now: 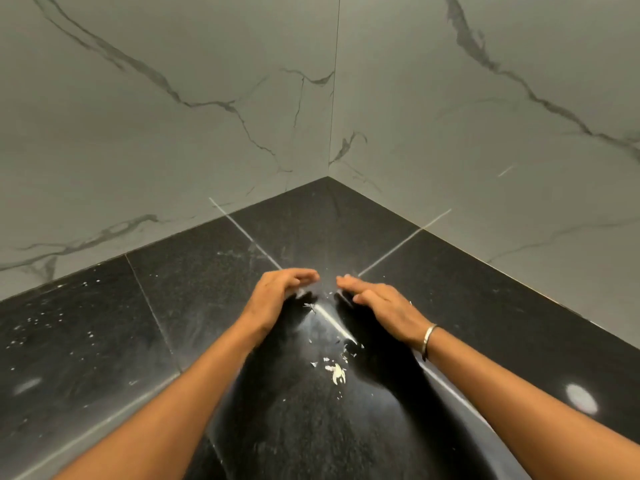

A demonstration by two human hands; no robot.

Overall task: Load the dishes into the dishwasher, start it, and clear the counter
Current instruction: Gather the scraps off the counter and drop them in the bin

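Note:
The black stone counter (194, 271) fills the lower part of the head view and runs into a corner. My left hand (280, 289) and my right hand (377, 303) rest edge-down on it, fingertips nearly meeting, fingers held together and slightly cupped, with nothing in them. A silver bangle sits on my right wrist. Pale food scraps (336, 370) lie on the counter between my forearms, just behind the hands. Finer white crumbs (52, 323) are scattered over the counter to the left. No dishes or dishwasher are in sight.
Two grey marble-veined walls (173, 116) meet at the corner behind the counter. Pale grout lines cross the black slabs. A ceiling light reflects as a bright spot (581, 398) on the right.

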